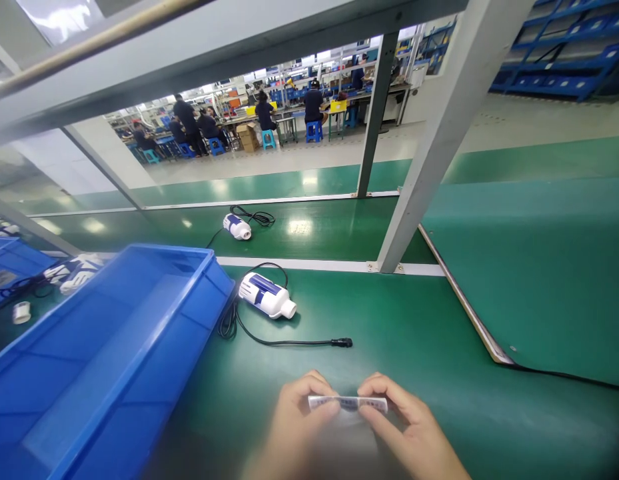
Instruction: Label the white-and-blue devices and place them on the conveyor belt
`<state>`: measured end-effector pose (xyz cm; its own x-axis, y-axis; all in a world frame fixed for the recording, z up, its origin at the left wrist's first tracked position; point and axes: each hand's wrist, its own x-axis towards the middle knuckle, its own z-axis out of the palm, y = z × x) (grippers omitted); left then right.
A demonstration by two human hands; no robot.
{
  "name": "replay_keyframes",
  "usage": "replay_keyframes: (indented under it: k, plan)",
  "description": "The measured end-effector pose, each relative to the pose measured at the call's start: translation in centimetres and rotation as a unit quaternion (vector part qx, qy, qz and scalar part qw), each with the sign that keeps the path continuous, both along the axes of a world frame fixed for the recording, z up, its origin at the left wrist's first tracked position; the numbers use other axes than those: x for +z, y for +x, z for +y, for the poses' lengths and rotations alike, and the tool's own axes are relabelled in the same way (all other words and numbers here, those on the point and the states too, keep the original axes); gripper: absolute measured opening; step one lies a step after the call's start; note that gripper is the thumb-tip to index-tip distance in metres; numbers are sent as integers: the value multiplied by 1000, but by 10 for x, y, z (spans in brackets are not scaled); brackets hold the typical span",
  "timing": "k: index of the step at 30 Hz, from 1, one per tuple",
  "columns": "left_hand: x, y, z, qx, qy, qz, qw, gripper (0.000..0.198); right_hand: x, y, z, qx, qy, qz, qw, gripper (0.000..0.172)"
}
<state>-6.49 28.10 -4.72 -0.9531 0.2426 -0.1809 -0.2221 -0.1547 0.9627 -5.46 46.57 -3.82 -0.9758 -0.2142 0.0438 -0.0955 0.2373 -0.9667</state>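
A small whitish strip with dark print (348, 403) is pinched at both ends, low in the view above the green bench. My left hand (306, 413) grips its left part between thumb and fingers. On its right part, my right hand (399, 417) holds on in the same way. Beyond my hands, a white and blue bottle-shaped device (267, 295) lies on its side on the green surface (329, 307). Its black cable ends in a plug (342, 343) just above the strip in the view.
A blue bin (114, 347) takes up the left side. Another white device (237, 227) lies farther back. A metal post (429, 140) rises right of centre, and a raised green panel (534, 267) is at the right. People sit at far benches.
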Motion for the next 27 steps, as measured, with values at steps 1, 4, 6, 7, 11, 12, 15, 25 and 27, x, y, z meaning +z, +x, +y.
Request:
replay_keyframes:
  k: [1,4,6,7,11,12,15,25,27]
  plan:
    - [1,0,-1,-4,1,3,1000,25,1,0,-1,-4,0,4,1000,16]
    - [1,0,-3,-13,-6,15,1000,26,2,1,-5,-4,-20,9,1000,21]
    - [0,1,-4,1,-19,28,999,25,0,2,-6,1,-39,14,999,24]
    - [-1,1,-5,10,-24,35,999,24,-1,2,-6,3,-46,18,999,24]
    - [-1,4,-6,36,-29,42,998,21,-6,4,-6,18,-66,21,997,26]
    - [-2,4,-6,35,-27,41,998,22,-6,4,-6,21,-68,22,997,27]
    - [-5,3,-7,35,-23,40,998,29,-8,4,-7,23,-70,20,997,31]
    - [2,0,-13,39,-59,47,996,34,0,7,9,-38,19,33,999,14]
    - [3,0,-14,38,-65,33,997,34,3,7,14,-24,61,82,994,12]
